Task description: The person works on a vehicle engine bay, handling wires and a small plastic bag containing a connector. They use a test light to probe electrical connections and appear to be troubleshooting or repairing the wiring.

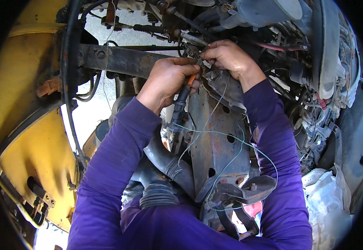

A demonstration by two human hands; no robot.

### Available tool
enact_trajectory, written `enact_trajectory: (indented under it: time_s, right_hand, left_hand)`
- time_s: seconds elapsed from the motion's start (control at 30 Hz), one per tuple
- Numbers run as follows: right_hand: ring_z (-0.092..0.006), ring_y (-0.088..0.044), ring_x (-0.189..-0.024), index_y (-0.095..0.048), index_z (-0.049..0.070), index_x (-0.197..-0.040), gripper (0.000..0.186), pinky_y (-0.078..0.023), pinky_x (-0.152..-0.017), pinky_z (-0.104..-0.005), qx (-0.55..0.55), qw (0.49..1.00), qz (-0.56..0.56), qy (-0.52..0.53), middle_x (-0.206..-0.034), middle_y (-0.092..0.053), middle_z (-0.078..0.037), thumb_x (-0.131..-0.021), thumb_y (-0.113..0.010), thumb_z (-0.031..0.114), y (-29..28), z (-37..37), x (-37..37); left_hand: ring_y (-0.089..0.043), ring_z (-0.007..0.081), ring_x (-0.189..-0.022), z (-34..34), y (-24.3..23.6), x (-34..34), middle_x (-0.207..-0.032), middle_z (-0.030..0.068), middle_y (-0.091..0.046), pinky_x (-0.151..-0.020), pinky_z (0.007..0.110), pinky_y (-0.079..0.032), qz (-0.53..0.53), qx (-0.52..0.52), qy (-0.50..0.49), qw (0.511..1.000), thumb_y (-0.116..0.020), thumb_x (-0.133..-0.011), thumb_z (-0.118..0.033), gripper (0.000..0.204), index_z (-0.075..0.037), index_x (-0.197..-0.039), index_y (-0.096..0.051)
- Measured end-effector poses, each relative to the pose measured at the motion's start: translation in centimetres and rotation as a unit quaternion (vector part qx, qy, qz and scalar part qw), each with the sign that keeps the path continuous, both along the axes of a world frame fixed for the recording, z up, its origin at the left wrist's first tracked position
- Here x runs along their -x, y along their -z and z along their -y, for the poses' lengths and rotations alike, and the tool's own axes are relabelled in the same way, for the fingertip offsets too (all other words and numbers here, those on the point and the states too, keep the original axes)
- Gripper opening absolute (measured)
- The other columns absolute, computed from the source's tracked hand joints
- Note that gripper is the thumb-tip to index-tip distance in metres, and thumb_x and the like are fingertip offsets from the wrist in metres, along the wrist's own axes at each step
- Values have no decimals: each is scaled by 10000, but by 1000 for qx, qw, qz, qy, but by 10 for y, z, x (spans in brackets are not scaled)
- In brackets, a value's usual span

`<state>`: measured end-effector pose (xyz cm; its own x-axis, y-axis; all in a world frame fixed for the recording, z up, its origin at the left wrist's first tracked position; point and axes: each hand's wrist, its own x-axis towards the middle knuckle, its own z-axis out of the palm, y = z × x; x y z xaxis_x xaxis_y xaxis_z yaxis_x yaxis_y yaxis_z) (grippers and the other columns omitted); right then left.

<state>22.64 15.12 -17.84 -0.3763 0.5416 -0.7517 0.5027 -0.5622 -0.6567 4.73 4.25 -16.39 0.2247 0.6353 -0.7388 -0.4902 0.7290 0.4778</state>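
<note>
My left hand (173, 77) is closed round a slim piece with an orange section (191, 79), its far end running up between thumb and fingers. Below that hand hangs a dark cylindrical part (178, 110), apparently in line with the orange section. My right hand (228, 58) is beside it with thumb and fingers pinched together; what lies between its fingertips is too small to make out. Both sets of fingertips nearly meet by a cluster of wiring (193, 51). A thin green wire (269, 160) loops from the dark part across my right forearm.
A rusty metal frame rail (219, 137) runs below my hands, and a dark crossbeam (123, 60) lies to their left. Yellow body panels (35, 112) stand at the left. Black pipes (171, 160), a translucent reservoir (269, 12) and tangled wiring (315, 121) surround the space.
</note>
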Motion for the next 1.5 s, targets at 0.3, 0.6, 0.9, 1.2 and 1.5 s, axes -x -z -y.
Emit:
enact_trajectory:
  time_s: [0.3,0.6,0.9,1.2,1.5]
  right_hand:
    - [-177,-574,-696,-726,-46,-896,229,-431,-614,-340,-19,999,30,-8,-816,-667,-87,-774,-771,143,12,-3,0]
    - [-156,-527,-633,-717,-20,-791,146,-389,-565,-334,-56,998,5,-19,-747,-624,-65,-774,-757,120,13,0,2]
    - [-114,-434,-536,-656,29,-710,145,-311,-505,-308,-16,1000,14,0,-680,-571,-25,-804,-726,116,8,-1,2]
    - [-128,-477,-567,-682,10,-761,140,-343,-512,-326,-1,1000,8,2,-704,-596,-39,-799,-743,130,7,-4,-1]
    - [-126,-448,-538,-668,13,-733,141,-320,-492,-339,8,1000,5,22,-677,-577,-34,-792,-745,116,9,-5,-3]
  left_hand:
    - [-642,158,-609,0,-16,-13,-849,109,-683,-524,299,-536,-131,-2,6,991,-702,-918,-25,399,96,-1290,-623]
    - [-604,119,-591,-8,-14,-11,-736,33,-625,-525,278,-527,-174,-37,73,981,-696,-924,-55,345,75,-1243,-675]
    - [-614,94,-616,4,-13,-33,-715,18,-607,-551,243,-490,-286,-97,58,952,-664,-965,-111,350,59,-1271,-681]
    - [-631,128,-685,2,-19,-36,-866,61,-663,-632,273,-536,-99,-11,-50,994,-652,-991,-133,389,73,-1320,-627]
    - [-638,155,-757,2,-22,-41,-853,57,-635,-694,313,-551,30,39,-137,989,-593,-1029,-131,167,10,-1112,-629]
